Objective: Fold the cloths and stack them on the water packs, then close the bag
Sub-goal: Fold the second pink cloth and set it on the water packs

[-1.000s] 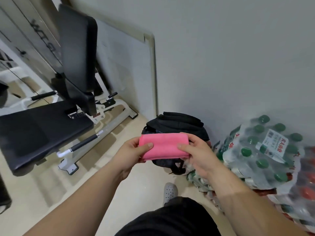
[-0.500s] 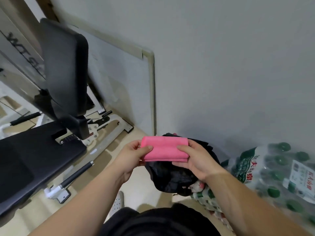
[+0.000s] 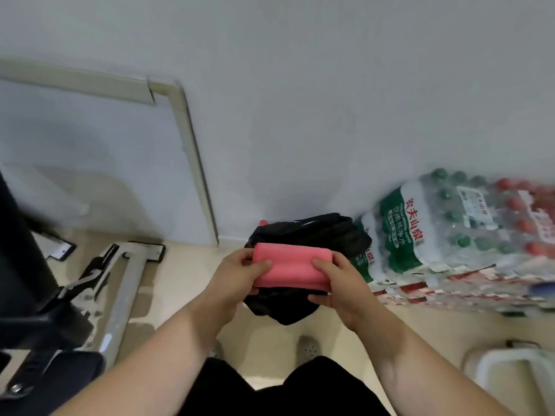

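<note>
- A person's left hand [image 3: 235, 279] and right hand [image 3: 345, 291] are holding a folded pink cloth [image 3: 291, 270] level between them. Each grip is closing on one short end, thumbs lying on top and fingers curling underneath.
- The cloth is hanging in the air in front of a black bag [image 3: 315, 231], which is sitting on the floor [image 3: 180, 280] against the wall [image 3: 300, 115].
- Shrink-wrapped water packs [image 3: 444, 232] are lying just right of the bag, green caps showing on the nearer pack and red caps on the farther one.
- A white framed board [image 3: 105, 175] is leaning against the wall at left, with a metal gym frame [image 3: 123, 295] standing on the floor below it.
- The toe of a grey perforated shoe [image 3: 307, 349] is showing below the bag.
</note>
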